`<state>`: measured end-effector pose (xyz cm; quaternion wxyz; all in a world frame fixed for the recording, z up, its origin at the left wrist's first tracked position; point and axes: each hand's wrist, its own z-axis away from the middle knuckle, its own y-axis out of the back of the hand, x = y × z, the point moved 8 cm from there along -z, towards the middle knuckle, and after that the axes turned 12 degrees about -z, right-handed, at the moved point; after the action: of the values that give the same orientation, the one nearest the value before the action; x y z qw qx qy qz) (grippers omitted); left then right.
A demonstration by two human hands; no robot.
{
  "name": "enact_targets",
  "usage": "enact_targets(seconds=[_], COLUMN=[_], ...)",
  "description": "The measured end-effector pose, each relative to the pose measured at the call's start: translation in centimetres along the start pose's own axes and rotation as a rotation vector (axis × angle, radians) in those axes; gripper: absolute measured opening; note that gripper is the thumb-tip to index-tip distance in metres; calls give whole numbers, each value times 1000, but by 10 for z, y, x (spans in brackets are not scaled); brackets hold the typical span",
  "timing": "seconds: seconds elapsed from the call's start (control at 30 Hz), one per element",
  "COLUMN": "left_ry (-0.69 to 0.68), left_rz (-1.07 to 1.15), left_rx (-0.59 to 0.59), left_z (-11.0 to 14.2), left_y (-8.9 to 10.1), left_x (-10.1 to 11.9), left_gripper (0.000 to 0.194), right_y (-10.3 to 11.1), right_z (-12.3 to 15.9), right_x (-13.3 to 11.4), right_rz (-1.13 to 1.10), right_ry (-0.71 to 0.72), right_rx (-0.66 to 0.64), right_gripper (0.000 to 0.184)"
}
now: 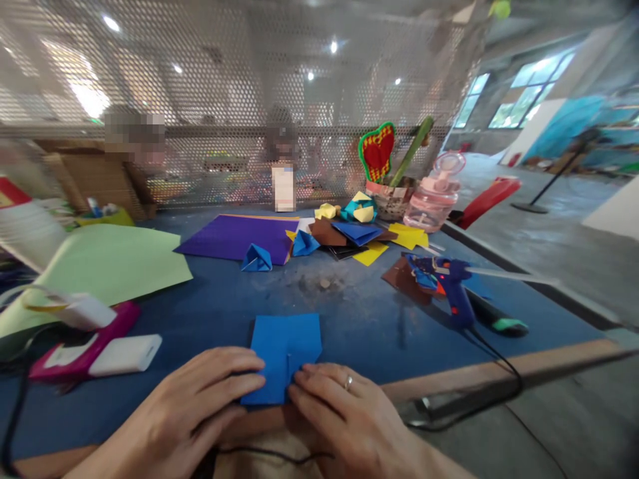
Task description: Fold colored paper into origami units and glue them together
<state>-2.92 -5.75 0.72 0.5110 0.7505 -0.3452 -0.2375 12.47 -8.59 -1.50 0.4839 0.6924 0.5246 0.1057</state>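
A sheet of blue paper (282, 336) lies at the table's front edge, a crease near its middle and its right side partly folded in. My left hand (200, 392) rests on the sheet's left edge, fingers stretched out and fingertips flat on it. At the lower right corner, my right hand (344, 406), with a ring on one finger, has its fingers pressed together on the folded part; its thumb is hidden. Beyond the sheet stand two small folded blue paper pieces (257, 258), near a large purple sheet (234, 236).
A blue glue gun (454, 286) with a cord lies right, beside a dark green-tipped tool (499, 318). Left are a magenta power strip (107, 336) and light green paper (114, 263). Behind are coloured papers (359, 233), a pink bottle (433, 199) and a perforated metal screen (224, 86).
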Motion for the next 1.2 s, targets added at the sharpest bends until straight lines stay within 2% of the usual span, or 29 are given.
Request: enact_targets(seconds=[0.1,0.17,0.27,0.37,0.53,0.77,0.93,1.03,1.1,1.2], left_ry=[25,30,97,180,288,386,337,359,352,236], left_rz=[95,179,311,403,428,220,68,-83,-199,-341], left_rx=[19,-14,-70,-64,-106,-66,-4,35,89,175], left_z=[-8,-15,-26,-36,-47,-47,-44,-39,-36,-31], left_y=[5,4,-3,-11,-28,-32,-29,-24,-17,-8], left_x=[-3,-2,-4,-7,-9,-4,6,4,5,17], left_gripper=[33,32,26,20,15,14,16,1,8,9], right_y=[1,0,-1,0,5,8,8,10,10,9], right_z=[1,2,2,3,2,-1,-2,-4,-5,-6], right_x=[1,2,2,1,0,-1,1,3,5,6], right_rz=[8,12,31,57,42,64,14,-24,-45,-43], right_ry=[35,50,63,87,119,110,80,45,24,19], right_rx=[60,69,60,88,176,224,254,296,311,287], right_gripper=[37,34,33,31,27,20,21,18,18,22])
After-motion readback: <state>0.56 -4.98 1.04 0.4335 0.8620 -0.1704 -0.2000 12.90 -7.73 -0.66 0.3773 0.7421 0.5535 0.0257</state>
